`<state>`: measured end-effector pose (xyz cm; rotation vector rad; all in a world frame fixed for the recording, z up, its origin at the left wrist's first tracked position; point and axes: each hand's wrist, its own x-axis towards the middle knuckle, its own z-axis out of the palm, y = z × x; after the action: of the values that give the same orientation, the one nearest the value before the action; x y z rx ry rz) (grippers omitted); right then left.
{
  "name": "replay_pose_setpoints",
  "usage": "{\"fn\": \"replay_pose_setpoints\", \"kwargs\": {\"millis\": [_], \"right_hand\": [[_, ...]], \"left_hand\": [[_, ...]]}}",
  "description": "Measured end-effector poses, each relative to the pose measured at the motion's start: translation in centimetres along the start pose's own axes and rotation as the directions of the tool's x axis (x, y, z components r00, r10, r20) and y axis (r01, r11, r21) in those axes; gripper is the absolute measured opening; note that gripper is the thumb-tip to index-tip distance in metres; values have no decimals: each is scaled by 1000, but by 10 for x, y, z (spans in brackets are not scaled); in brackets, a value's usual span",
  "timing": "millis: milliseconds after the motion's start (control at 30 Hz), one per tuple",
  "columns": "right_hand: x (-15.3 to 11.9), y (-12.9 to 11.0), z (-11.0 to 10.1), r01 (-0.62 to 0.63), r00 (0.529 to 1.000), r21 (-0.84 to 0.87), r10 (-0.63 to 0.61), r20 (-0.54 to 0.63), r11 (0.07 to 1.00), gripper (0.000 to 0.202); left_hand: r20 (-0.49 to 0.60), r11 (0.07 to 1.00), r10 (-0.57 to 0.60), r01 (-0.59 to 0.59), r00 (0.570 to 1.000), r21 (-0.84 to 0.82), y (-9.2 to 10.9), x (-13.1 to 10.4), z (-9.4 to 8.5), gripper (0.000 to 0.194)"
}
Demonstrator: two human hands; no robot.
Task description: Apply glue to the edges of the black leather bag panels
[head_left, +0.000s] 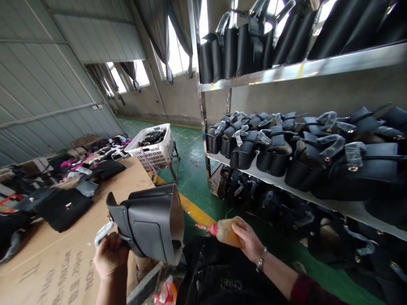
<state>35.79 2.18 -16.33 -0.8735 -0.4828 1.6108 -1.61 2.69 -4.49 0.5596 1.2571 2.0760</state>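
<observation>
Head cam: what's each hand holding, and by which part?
Left hand grips the black bag at its lower left edge, near the wrapped strap end. Right hand holds the amber squeeze bottle by its body, red nozzle pointing at the bag.

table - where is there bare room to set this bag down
Bare cardboard lies on the table between the flat black bag and the basket, and on the near printed sheet by the left hand. The far left end is crowded with bags; shelves are packed.
</observation>
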Motion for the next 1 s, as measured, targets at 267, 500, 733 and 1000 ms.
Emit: {"fn": "replay_pose_setpoints", "kwargs": {"millis": [267,500,733,1000], "right_hand": [[25,-7,8,256,967,-405,-236,101,878,37],[42,-9,20,337,940,-606,-295,171,720,28],[62,6,29,329,944,-613,-270,191,719,27],[50,24,16,196,978,-530,-128,163,825,35]], "left_hand": [[-74,1000,-20,20,997,-4,-9,13,10,45],[-71,1000,-17,16,997,-13,-10,11,17,38],[-98,999,-43,42,994,-7,-7,8,19,22],[-124,999,-39,41,992,13,-10,7,23,11]]}}
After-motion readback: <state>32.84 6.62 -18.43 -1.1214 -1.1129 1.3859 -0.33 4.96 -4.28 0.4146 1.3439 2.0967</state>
